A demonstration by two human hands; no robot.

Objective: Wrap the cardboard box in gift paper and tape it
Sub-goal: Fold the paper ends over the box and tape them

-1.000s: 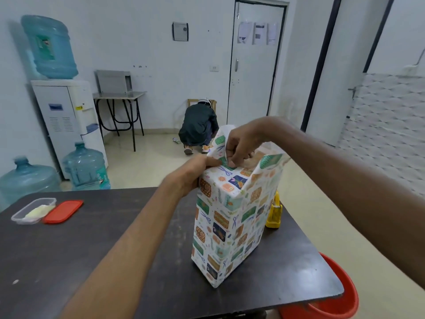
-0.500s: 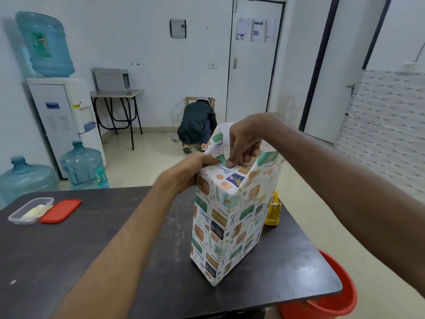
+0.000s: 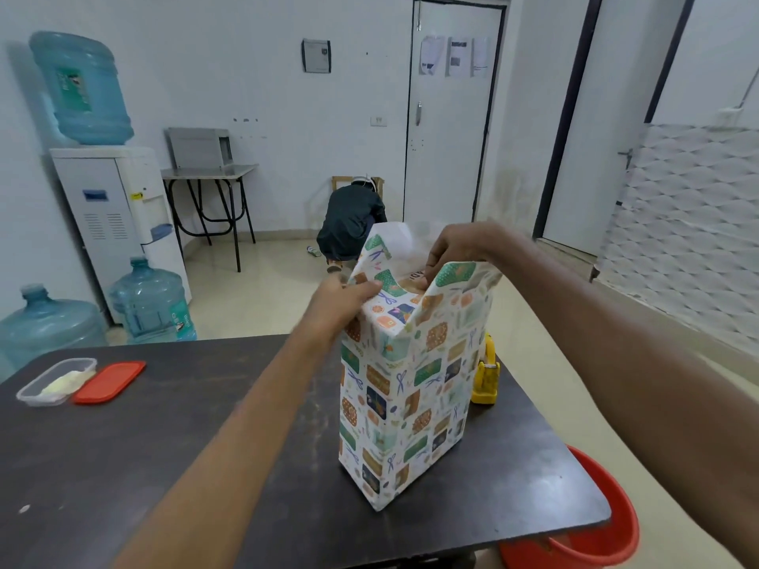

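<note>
The cardboard box (image 3: 412, 278) is stood on end near the right side of the dark table (image 3: 164, 445). Its long sides are already covered by the patterned gift paper (image 3: 406, 388), and only a strip of brown board with some lettering is left showing at the open top. The upper end is the part being worked: the near flap has been folded down over the top edge, while the far and right flaps are raised above the box. The folded paper at the near left top corner is held by the left hand (image 3: 341, 299), with its fingers curled over it. The upper edge of the right flap is pinched by the right hand (image 3: 460, 248) from above. The step in hand is judged to be the closing of the top end, with the taping of that end not yet done. The next move calls for the right flap to be creased inward and laid flat over the board while the left corner is kept pinned, so that one hand can be freed for tape. A yellow object (image 3: 485, 375), probably a tape dispenser though half hidden behind the box, is set just beside it. A clear plastic container (image 3: 55, 381) and its red lid (image 3: 109, 381) are placed well apart at the left of the table, and a red bucket (image 3: 595, 527) is seen below the right corner.
</note>
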